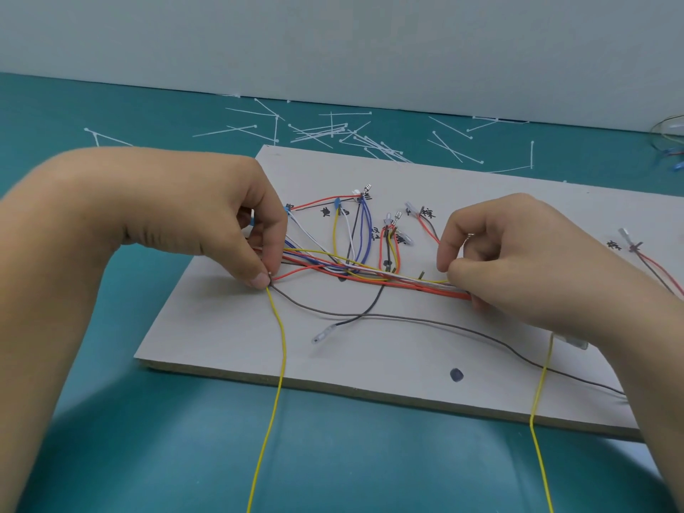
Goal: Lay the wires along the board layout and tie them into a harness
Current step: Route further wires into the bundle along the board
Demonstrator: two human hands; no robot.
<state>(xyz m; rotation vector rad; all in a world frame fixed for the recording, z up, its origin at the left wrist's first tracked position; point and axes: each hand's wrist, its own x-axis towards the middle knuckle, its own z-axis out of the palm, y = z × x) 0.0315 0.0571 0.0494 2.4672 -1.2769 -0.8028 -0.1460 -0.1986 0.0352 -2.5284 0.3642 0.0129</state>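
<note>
Head: board [370,357] on teal table [55,105]

I get bright, even, diffuse light from above, and the board [370,349] reads crisp at centre. A soft, broad shadow pools on the teal mat [111,112] along the bottom of my view. Wide-angle bending curves the back wall [333,38] line, and the left forearm [55,253] and right forearm [629,327] look stretched and soft toward the edges

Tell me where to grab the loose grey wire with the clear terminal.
Probably pinch the wire just behind its clear terminal, from above: that end lies flat and free on the board, while its upper end runs into the bundle.
</note>
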